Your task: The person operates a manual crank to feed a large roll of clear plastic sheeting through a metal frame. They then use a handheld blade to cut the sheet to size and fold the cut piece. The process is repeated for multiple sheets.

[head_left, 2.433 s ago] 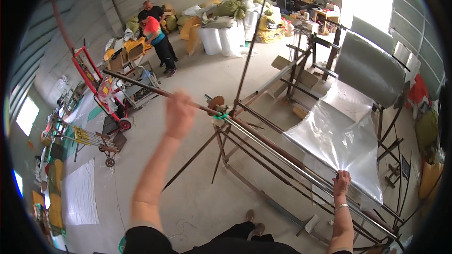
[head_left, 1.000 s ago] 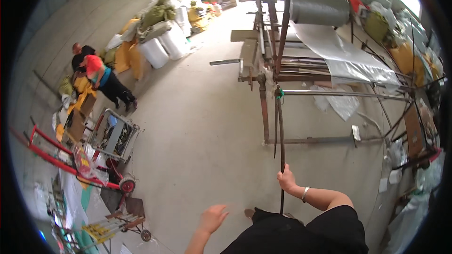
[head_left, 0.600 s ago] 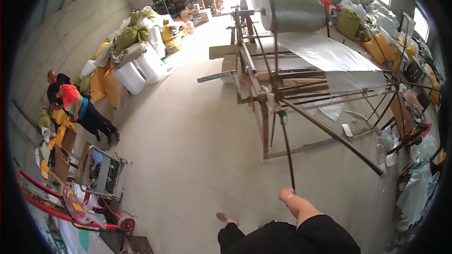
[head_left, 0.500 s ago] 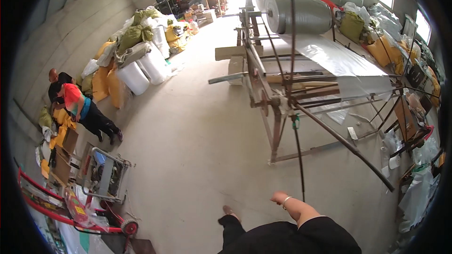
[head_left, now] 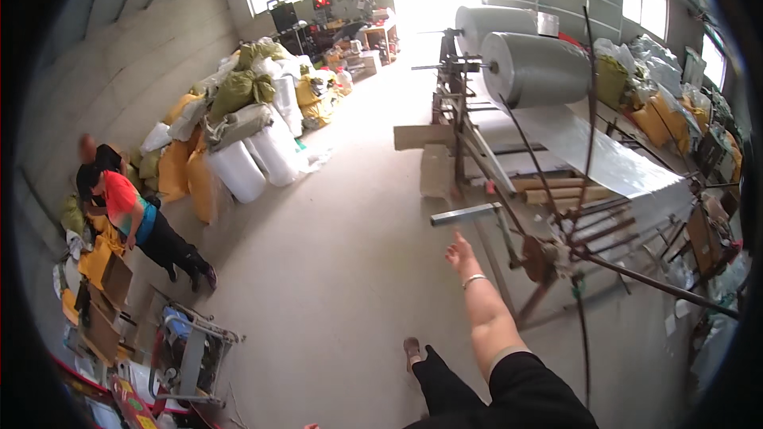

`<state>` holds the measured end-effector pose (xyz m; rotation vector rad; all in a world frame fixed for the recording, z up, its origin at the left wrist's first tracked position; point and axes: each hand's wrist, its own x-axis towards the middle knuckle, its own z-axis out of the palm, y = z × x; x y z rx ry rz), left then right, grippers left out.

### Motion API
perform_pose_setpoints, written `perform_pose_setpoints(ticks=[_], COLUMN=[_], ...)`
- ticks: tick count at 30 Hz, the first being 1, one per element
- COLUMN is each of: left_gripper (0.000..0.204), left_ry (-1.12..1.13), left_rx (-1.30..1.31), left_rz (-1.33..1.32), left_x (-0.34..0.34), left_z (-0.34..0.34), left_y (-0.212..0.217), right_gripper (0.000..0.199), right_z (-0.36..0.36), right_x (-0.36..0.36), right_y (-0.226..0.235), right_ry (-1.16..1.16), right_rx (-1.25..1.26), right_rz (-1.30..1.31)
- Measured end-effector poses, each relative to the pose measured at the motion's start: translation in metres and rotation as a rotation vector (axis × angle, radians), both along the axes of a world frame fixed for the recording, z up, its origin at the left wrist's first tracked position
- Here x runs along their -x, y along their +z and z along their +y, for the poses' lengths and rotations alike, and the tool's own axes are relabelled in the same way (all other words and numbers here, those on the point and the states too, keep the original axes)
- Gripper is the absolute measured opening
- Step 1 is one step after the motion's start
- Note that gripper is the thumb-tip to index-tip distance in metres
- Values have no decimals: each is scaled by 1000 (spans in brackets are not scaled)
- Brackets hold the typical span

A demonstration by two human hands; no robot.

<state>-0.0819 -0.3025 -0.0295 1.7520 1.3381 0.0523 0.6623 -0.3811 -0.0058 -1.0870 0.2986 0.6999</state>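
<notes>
My right hand (head_left: pixel 459 257) reaches forward, a bracelet at its wrist. Its fingers are apart, at least one stretched out, and nothing shows in them. Just beyond the fingertips is the grey bar handle (head_left: pixel 465 214) of a crank. A visible gap cannot be made out clearly. The crank arm runs down to a round rusty hub (head_left: pixel 540 259) on a metal winding frame (head_left: pixel 489 155). Of my left hand (head_left: pixel 311 427), only a sliver shows at the lower edge; its fingers are hidden.
Large rolls of clear plastic film (head_left: pixel 548 67) sit on the frame, a sheet (head_left: pixel 612 155) running off. Thin rods and a long pole (head_left: pixel 652 282) stick out from it. Stuffed sacks (head_left: pixel 238 95) and two people (head_left: pixel 131 210) are at left, near a trolley (head_left: pixel 187 357).
My right arm has stretched forward, bringing the hand up close to the crank handle. The view has shifted, and the winding frame now sits nearer. A sliver of my left hand has appeared.
</notes>
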Motion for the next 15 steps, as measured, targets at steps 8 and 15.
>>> perform_pose_setpoints(ticks=[8,15], left_gripper=[32,34], left_ry=[-167,-187], left_rx=[4,91], left_rz=[147,177], left_x=[-204,-380], left_z=[210,385], left_y=[-24,-1], right_gripper=[26,21], right_z=[77,71], right_x=[-92,-81], right_y=[-70,-70], right_ry=[-761,-781], right_rx=[-277,-65], right_rz=[192,278])
